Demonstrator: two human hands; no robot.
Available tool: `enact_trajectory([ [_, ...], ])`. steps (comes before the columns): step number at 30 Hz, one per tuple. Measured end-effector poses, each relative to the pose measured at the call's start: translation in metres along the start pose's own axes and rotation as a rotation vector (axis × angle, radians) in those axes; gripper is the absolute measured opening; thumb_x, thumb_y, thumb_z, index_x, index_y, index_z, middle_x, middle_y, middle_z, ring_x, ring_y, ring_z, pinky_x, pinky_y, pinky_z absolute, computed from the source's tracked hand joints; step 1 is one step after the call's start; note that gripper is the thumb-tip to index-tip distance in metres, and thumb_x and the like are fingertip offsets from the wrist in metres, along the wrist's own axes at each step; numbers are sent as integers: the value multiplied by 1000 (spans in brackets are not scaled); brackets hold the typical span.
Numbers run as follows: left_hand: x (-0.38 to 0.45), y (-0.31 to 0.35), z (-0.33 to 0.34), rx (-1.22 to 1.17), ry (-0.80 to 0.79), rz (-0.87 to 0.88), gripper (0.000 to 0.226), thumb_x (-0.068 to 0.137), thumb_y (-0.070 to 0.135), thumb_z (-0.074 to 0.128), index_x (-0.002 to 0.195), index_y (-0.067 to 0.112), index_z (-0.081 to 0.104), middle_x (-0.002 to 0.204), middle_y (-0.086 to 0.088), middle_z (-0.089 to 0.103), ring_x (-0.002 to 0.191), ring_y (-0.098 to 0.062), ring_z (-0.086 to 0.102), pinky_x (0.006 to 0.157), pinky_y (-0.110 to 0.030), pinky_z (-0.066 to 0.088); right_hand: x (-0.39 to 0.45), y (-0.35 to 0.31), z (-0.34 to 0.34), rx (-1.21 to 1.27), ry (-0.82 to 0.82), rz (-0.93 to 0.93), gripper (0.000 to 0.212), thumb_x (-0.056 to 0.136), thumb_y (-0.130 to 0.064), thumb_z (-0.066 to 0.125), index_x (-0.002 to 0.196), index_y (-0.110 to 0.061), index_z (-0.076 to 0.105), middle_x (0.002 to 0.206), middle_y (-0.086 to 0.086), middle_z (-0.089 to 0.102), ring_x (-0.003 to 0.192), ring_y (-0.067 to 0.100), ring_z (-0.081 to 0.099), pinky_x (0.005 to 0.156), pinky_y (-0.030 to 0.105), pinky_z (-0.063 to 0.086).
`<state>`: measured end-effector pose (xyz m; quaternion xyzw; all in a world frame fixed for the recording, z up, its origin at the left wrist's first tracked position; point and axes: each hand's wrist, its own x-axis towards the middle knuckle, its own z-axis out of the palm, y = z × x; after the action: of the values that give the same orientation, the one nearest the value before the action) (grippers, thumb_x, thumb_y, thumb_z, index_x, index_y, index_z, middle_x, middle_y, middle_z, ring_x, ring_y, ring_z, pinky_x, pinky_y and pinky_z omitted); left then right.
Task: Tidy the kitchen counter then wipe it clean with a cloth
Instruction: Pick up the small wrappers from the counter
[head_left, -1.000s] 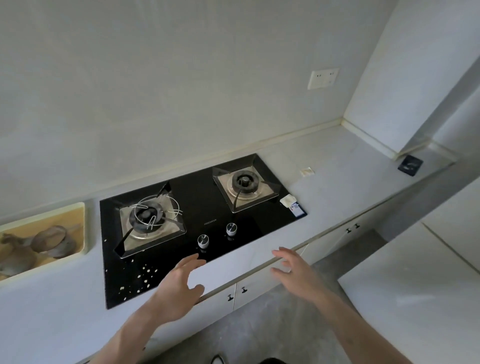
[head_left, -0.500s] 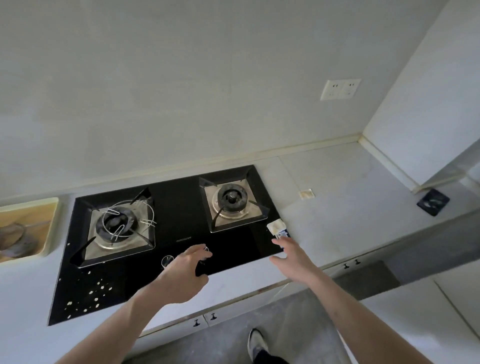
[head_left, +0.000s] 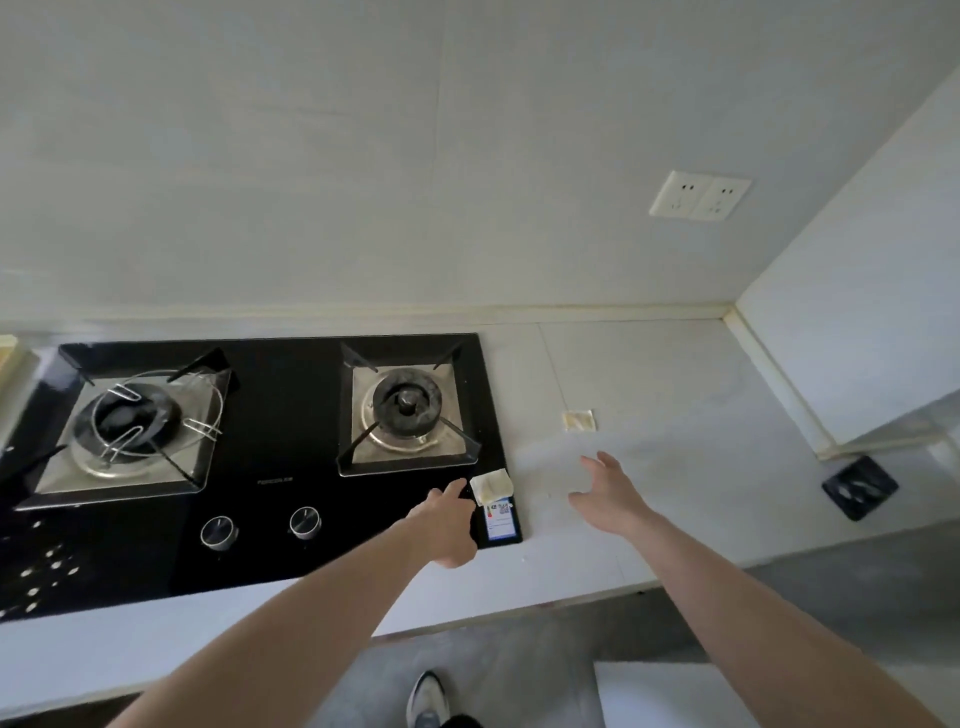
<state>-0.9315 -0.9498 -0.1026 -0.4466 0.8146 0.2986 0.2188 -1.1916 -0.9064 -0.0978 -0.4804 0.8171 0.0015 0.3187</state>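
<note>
Right now the open, empty left hand is almost touching the little folded cloth on the stove corner, much closer than the open right hand over the bench.

Glossy glass, matt stone-look surfaces

Black hob shines like glass; its burner trays look like brushed metal; the pale counter is matt and smooth.

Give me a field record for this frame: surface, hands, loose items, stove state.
surface: pale counter with a black two-burner hob
left hand: open, fingertips reaching the pale folded pad at the hob's right front corner
right hand: open, over bare counter
loose items: small yellowed square; dark square object
stove: wire rack on left burner; white specks on the hob's front left
</note>
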Motion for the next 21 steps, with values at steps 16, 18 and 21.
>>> enact_trajectory([
  [16,55,22,34,39,126,-27,77,85,21,61,154,12,27,161,-2,14,142,-28,26,111,-45,38,142,6,6,-182,-33,-48,64,91,-23,59,150,-9,40,165,13,23,155,23,16,121,25,19],
  [18,50,18,35,-16,152,-47,79,87,21,60,156,13,22,163,0,12,144,-27,25,115,-45,36,146,9,6,-199,7,-46,68,88,-25,58,151,-8,37,164,9,25,153,22,23,121,29,26],
  [21,33,11,33,-153,172,-76,82,89,23,59,158,17,15,165,4,10,145,-25,25,116,-46,36,137,6,3,-171,9,-38,68,87,-23,59,150,-11,40,160,5,33,146,25,37,116,32,37],
])
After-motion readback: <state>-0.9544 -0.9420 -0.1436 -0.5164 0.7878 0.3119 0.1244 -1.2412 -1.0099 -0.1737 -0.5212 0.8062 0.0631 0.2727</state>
